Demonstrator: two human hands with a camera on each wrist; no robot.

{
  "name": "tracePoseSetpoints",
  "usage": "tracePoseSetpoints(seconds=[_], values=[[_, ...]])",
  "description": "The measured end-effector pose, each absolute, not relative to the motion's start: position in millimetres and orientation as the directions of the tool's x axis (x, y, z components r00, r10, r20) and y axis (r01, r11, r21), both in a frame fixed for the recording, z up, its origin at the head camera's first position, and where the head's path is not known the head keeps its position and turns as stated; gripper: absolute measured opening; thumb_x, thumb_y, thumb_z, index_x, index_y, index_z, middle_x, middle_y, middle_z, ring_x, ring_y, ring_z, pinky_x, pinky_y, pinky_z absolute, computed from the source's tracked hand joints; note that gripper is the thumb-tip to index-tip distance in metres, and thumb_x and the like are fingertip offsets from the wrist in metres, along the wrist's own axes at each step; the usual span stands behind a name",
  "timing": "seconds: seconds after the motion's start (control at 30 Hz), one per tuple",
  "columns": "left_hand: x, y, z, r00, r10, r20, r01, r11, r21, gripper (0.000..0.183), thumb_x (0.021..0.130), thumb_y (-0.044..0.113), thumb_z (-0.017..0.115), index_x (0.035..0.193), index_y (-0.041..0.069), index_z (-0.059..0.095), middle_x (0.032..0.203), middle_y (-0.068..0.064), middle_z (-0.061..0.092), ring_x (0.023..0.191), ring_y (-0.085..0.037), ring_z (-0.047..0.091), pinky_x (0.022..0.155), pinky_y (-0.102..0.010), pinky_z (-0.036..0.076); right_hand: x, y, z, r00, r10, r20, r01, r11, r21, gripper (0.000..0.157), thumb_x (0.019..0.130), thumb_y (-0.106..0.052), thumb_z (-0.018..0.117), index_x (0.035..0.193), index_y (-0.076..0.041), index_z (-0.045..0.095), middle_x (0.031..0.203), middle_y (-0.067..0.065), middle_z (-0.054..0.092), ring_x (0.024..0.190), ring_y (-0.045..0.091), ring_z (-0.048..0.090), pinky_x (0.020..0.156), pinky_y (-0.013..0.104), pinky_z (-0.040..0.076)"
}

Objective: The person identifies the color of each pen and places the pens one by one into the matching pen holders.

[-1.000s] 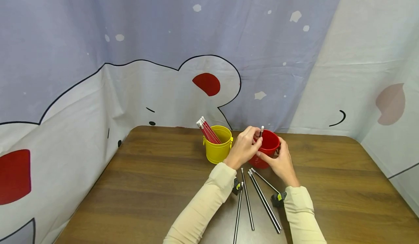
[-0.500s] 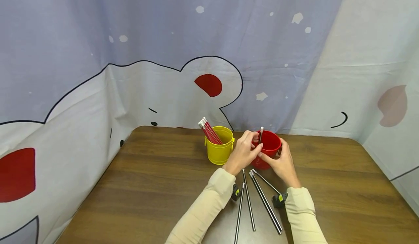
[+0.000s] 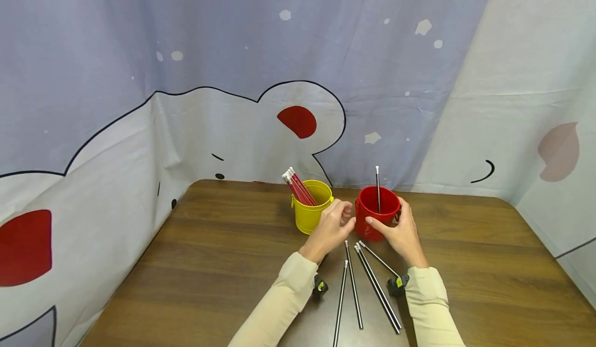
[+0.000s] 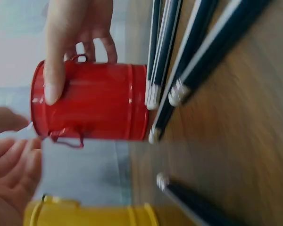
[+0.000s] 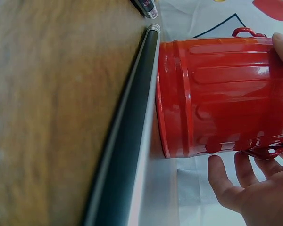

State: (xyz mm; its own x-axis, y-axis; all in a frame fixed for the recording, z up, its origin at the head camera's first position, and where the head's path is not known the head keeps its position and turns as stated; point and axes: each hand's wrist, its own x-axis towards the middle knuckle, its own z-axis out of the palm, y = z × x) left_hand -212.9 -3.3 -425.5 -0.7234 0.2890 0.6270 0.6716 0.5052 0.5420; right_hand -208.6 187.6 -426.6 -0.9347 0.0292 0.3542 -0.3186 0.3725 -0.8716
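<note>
My right hand point(image 3: 404, 234) holds the small red bucket point(image 3: 364, 227) by its side, thumb on the near wall and fingers round the right side. One black pencil point(image 3: 377, 179) stands upright in it, its white eraser end above the rim. Just left of the bucket, my left hand point(image 3: 329, 229) is in the air, fingers loosely bent around nothing. In the left wrist view, a thumb and fingers of the left hand point(image 4: 14, 172) show near the red bucket's rim point(image 4: 36, 101), with a gap between them.
To the left stands a yellow bucket point(image 3: 309, 220) with several red pencils point(image 3: 301, 190) leaning in it. Several black pencils point(image 3: 354, 290) lie on the wooden table point(image 3: 223, 264) between my forearms. A printed curtain point(image 3: 223, 36) hangs behind the table.
My left hand has let go of the black pencil and drawn back to the left. The pencil now stands in the red bucket. My right hand keeps its hold.
</note>
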Motion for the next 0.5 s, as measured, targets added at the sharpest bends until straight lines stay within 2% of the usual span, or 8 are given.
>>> tracePoseSetpoints(seconds=[0.2, 0.5], values=[[-195, -33, -426, -0.816, 0.373, 0.441, 0.575, 0.593, 0.563, 0.018, 0.080, 0.010, 0.068, 0.094, 0.001, 0.060, 0.086, -0.005, 0.059, 0.076, -0.012, 0.058, 0.069, -0.013, 0.047, -227, 196, -453, -0.941, 0.031, 0.338, -0.296, 0.410, -0.863, 0.085, 0.072, -0.029, 0.078, 0.139, -0.010, 0.029, 0.131, 0.011, 0.042, 0.114, 0.028, 0.045, 0.092, 0.046, 0.041], [-185, -51, -427, -0.911, 0.374, 0.175, 0.398, 0.684, 0.611, 0.023, 0.076, 0.012, 0.071, 0.093, -0.001, 0.061, 0.071, 0.001, 0.056, 0.063, -0.007, 0.051, 0.061, -0.016, 0.045, -228, 199, -451, -0.943, 0.039, 0.330, -0.283, 0.427, -0.859, 0.085, 0.071, -0.033, 0.078, 0.138, -0.012, 0.030, 0.130, 0.009, 0.041, 0.112, 0.024, 0.045, 0.089, 0.041, 0.042]])
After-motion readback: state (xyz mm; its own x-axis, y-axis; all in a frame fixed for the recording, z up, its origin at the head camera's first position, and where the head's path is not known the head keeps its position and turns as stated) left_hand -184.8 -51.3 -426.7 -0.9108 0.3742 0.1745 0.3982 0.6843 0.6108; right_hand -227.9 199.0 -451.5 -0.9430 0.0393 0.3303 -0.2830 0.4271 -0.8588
